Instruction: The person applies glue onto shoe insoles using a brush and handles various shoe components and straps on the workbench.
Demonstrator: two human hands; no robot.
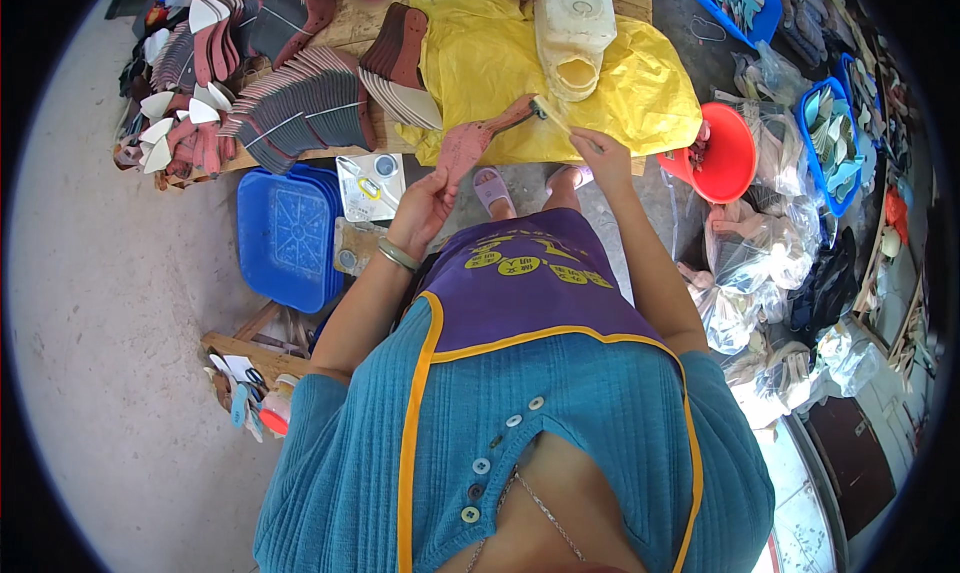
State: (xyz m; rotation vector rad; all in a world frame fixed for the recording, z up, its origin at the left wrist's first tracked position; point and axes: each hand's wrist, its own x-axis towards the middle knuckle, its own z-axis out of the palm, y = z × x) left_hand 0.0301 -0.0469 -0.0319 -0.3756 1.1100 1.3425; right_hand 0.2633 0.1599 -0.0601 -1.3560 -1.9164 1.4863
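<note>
My left hand [428, 205] is closed on the wide end of a reddish-brown shoe insole [466, 145]. It holds the insole at a slant over the front edge of a yellow plastic sheet [462, 35]. Between the fingers of my right hand [604, 157] is the pale handle of a small brush [552, 114]. The brush's dark tip meets or nearly meets the narrow far end of the insole. Just beyond it, a cloudy plastic jug [573, 35] lies on the sheet, its round opening toward me.
Fanned stacks of insoles [300, 111] cover the table's left side. Blue trays [288, 235] stand below the table at left. A red bucket [724, 153] is at right, near bulging clear plastic bags [755, 248] and a blue basket of light pieces [832, 145].
</note>
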